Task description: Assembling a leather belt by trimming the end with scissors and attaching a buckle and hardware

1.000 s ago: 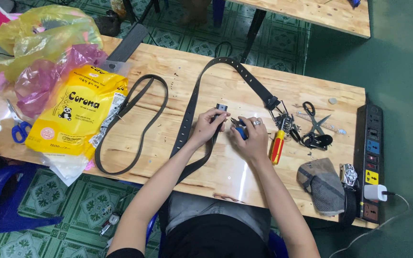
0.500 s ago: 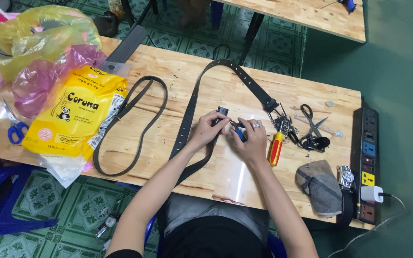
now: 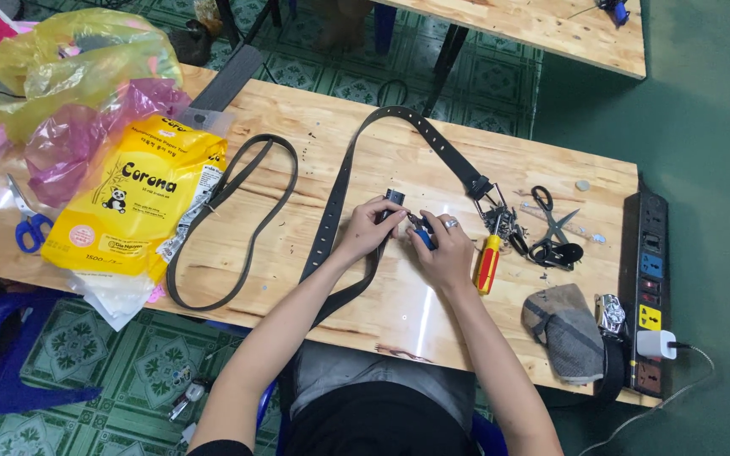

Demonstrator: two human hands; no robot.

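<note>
Little has shifted over the last second: the left hand [image 3: 371,230] still pinches the buckle end [image 3: 394,199] of the black belt [image 3: 344,203] on the bench [image 3: 314,135], while the right hand [image 3: 443,253], beside the red screwdriver [image 3: 487,264], keeps gripping a blue-handled tool [image 3: 422,234] against it.

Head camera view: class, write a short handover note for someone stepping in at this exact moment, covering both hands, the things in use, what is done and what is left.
Left hand: pinches a small dark metal buckle piece at the long black leather belt.
Right hand: grips a blue-handled tool whose tip meets the buckle piece.
Nearby: red-and-yellow screwdriver, black scissors, second looped dark strap, all on the wooden table.
Done: belt laid out, buckle piece placed at it.
Left: whether it is fixed cannot be told.
</note>
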